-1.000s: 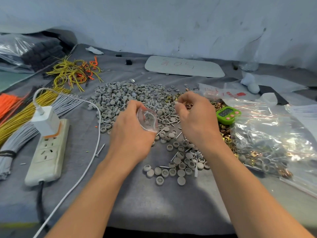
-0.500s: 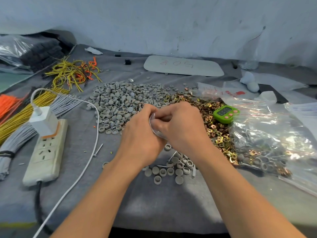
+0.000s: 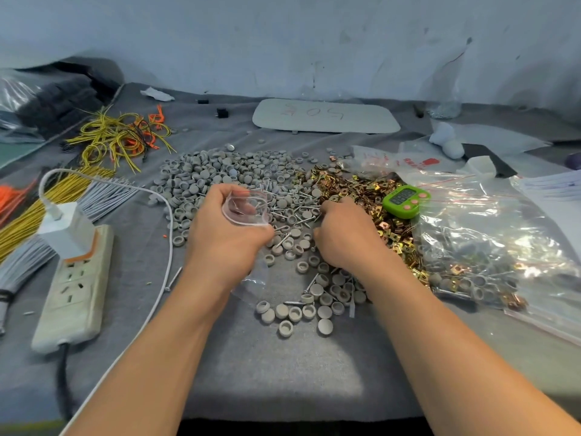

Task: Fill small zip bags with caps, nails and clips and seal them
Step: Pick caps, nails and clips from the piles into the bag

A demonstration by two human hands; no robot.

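Note:
My left hand (image 3: 226, 237) holds a small clear zip bag (image 3: 246, 209) by its mouth, which gapes open toward me above the heap of grey caps (image 3: 220, 174). My right hand (image 3: 345, 234) rests knuckles-up on the pile where nails (image 3: 298, 212) and gold clips (image 3: 355, 187) meet, fingers curled down into the parts; what they hold is hidden. More caps (image 3: 301, 309) lie loose in front of both hands.
A large clear bag of mixed parts (image 3: 490, 247) lies at the right, with a green timer (image 3: 405, 201) beside it. A power strip with charger (image 3: 75, 278) and its white cable sit left, by wire bundles (image 3: 37, 202). A white board (image 3: 327, 116) lies at the back.
My hands were together at the bag half a second ago. They have separated: the right hand has gone down to the nails and clips, the left keeps the bag raised.

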